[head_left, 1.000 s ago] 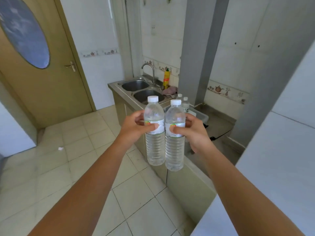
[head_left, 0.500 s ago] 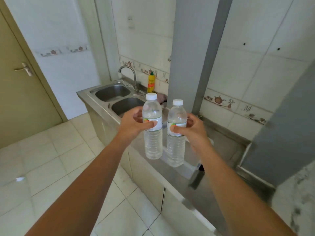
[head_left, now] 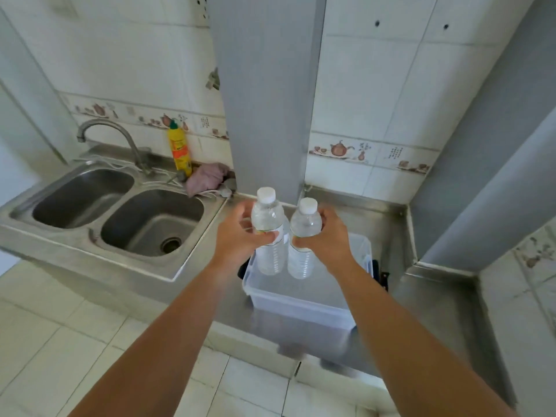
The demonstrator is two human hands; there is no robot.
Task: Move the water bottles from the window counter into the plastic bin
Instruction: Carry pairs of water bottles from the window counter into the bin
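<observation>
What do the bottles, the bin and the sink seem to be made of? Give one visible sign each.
Bottles: likely clear thin plastic; see-through, ribbed walls, white caps.
Bin: probably translucent plastic; cloudy, milky walls.
Sink: apparently stainless steel, brushed; dull grey sheen with soft reflections.

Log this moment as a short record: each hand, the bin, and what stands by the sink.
left hand: holds a water bottle upright
right hand: holds a second bottle upright
bottles: side by side above the bin, not yet let go
bin: clear plastic, open, on the steel counter
sink: two basins
by the tap: yellow bottle, pink cloth
</observation>
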